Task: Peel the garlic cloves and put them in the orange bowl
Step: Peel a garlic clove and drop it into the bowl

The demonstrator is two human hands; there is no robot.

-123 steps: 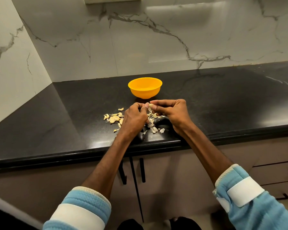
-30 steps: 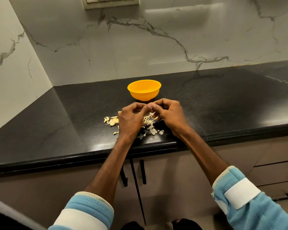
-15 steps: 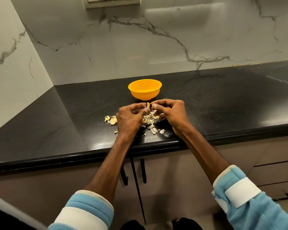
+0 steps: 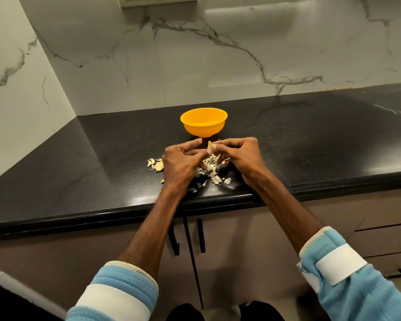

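An orange bowl (image 4: pixel 203 122) stands on the black counter (image 4: pixel 310 144), just behind my hands. My left hand (image 4: pixel 182 162) and my right hand (image 4: pixel 240 156) meet fingertip to fingertip in front of it. Between their thumbs and forefingers they pinch one pale garlic clove (image 4: pixel 210 145), whose tip sticks up. Loose garlic skins (image 4: pixel 214 173) lie on the counter under and between my hands. Several garlic cloves (image 4: pixel 155 164) lie to the left of my left hand. The bowl's inside looks bare from here.
The counter's front edge (image 4: pixel 125 213) runs just below my wrists. A marble wall (image 4: pixel 218 54) closes the back and the left side. Cabinet doors with black handles (image 4: pixel 200 235) are below the counter.
Over the last second my hands rose slightly from the heap of skins and the clove's tip now shows between my fingertips. The bowl has stayed where it was.
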